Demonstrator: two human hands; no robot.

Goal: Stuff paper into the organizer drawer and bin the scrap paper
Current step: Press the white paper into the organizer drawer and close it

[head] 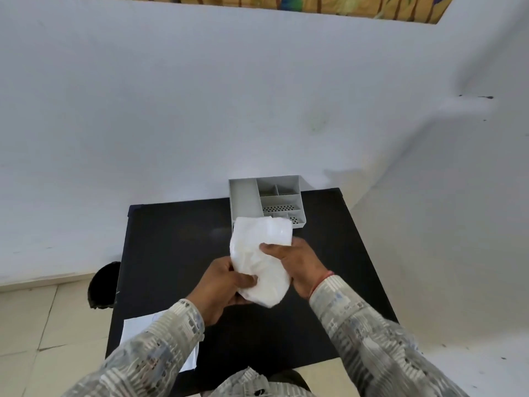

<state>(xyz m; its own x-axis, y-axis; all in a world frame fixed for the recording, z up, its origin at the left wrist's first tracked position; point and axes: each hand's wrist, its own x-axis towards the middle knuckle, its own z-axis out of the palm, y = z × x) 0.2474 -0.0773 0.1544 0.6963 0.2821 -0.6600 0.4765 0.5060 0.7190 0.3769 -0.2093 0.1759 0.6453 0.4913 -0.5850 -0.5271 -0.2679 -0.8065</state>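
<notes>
A crumpled white sheet of paper is held above the black table, between both hands. My left hand grips its lower left part. On the upper right side of the sheet, my right hand pinches it with thumb on top. Behind the paper, at the table's far edge, stands a grey organizer with several compartments; its near edge is hidden by the paper. More flat white paper lies at the table's near left corner, partly under my left sleeve.
A black round bin stands on the tiled floor to the left of the table. A white wall rises right behind the table and along the right side. The table's left half shows bare black surface.
</notes>
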